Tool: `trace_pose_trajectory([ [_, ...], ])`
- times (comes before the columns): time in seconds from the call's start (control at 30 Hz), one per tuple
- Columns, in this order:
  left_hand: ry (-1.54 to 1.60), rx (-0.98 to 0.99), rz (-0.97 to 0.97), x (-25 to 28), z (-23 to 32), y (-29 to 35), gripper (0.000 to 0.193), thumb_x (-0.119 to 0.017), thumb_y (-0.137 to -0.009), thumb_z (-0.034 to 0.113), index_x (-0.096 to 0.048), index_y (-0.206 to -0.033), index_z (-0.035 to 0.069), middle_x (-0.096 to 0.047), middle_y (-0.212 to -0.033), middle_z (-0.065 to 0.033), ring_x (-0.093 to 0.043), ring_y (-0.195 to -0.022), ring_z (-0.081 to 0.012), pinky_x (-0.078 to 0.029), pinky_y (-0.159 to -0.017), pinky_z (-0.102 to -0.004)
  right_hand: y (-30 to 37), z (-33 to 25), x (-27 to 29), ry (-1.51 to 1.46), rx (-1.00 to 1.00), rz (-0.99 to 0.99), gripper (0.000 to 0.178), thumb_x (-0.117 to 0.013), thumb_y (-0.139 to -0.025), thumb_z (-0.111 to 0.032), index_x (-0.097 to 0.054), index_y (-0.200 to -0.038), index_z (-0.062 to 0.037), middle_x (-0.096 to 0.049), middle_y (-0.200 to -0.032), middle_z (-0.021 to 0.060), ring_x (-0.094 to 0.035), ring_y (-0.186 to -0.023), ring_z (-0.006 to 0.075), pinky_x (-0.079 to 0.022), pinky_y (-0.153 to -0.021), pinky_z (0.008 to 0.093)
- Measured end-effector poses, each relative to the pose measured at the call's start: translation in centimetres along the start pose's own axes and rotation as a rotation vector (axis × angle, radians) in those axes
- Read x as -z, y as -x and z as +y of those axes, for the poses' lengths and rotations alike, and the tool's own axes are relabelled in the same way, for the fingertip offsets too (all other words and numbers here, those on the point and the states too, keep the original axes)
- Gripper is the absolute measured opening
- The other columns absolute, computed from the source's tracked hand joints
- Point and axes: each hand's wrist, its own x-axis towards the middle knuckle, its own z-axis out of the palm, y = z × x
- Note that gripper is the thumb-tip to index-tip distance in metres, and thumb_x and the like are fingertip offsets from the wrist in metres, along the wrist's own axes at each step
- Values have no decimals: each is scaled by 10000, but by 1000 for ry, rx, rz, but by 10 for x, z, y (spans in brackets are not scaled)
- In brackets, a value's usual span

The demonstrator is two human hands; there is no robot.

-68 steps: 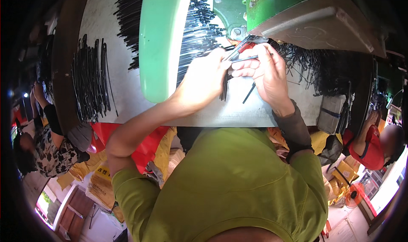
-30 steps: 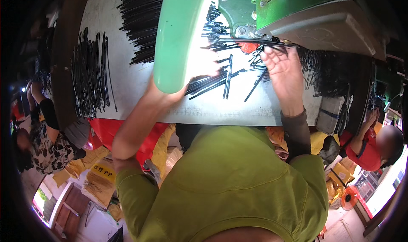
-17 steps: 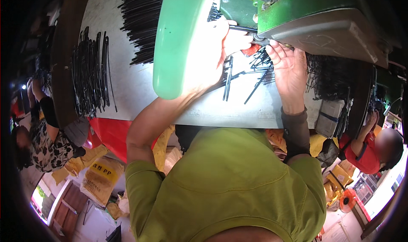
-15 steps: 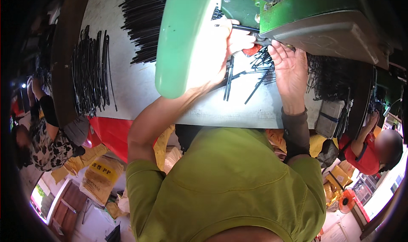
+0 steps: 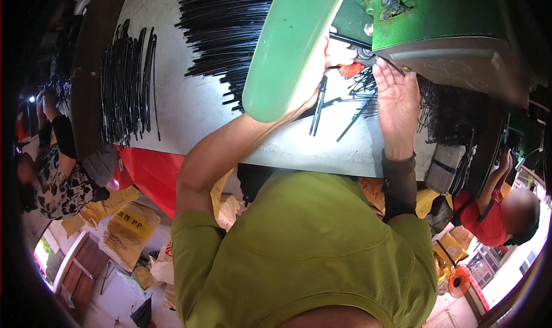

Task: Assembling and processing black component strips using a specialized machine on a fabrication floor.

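Left hand (image 5: 333, 53) pinches a black strip (image 5: 352, 41), seemingly steadying it at the green machine (image 5: 443, 22).
Right hand (image 5: 397, 98) sits beside that grip; whether it pinches, I cannot tell.

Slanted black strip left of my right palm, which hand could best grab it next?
Probably your right hand: its open palm is nearer that slanted strip. Your left hand, partly behind the green lamp, appears to hold another strip.

The strips (image 5: 224, 31) are black, machine (image 5: 448, 17) green, shirt (image 5: 62, 184) seemingly blotched.
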Motion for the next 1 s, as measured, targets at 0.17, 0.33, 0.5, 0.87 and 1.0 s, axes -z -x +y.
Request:
trace_pose_trajectory([
  [0.17,-28,-170,-21,6,-12,-11,184,-520,-934,85,-540,-1009,-82,-637,-839,-191,-688,-721,-292,-599,-694,-395,2,3,2,6,-10,-37,346,-419,-1005,-257,-503,-1146,47,-593,-1096,210,-575,-1069,362,-441,-999,503],
  [0.33,-218,-216,-85,10,-14,-15,200,-530,-931,94,-536,-1015,-88,-640,-815,-216,-685,-690,-295,-596,-669,-375,6,0,-1,117,41,-4,396,-392,-1011,-298,-502,-1118,67,-592,-1085,226,-585,-1055,335,-484,-949,482],
  [0.5,15,-55,-54,14,-5,-19,221,-524,-913,70,-525,-1057,-98,-635,-870,-212,-686,-728,-318,-591,-700,-393,8,-13,-11,24,-135,130,434,-452,-983,-363,-436,-1176,25,-565,-1049,217,-609,-972,314,-531,-850,487],
  [0.87,60,225,-58,-2,34,-12,163,-500,-931,85,-570,-966,-58,-587,-780,-106,-627,-651,-206,-597,-715,-399,36,-94,14,733,-418,-426,317,-526,-959,-241,-602,-1054,52,-653,-904,141,-666,-769,206,-566,-702,327],
  [1.0,47,409,-177,-4,42,13,320,-532,-936,188,-529,-1138,-60,-660,-842,-178,-681,-775,-272,-578,-770,-406,49,-160,66,1644,204,-19,180,-638,-823,-99,-674,-990,-41,-656,-853,93,-663,-689,196,-528,-609,304],
])
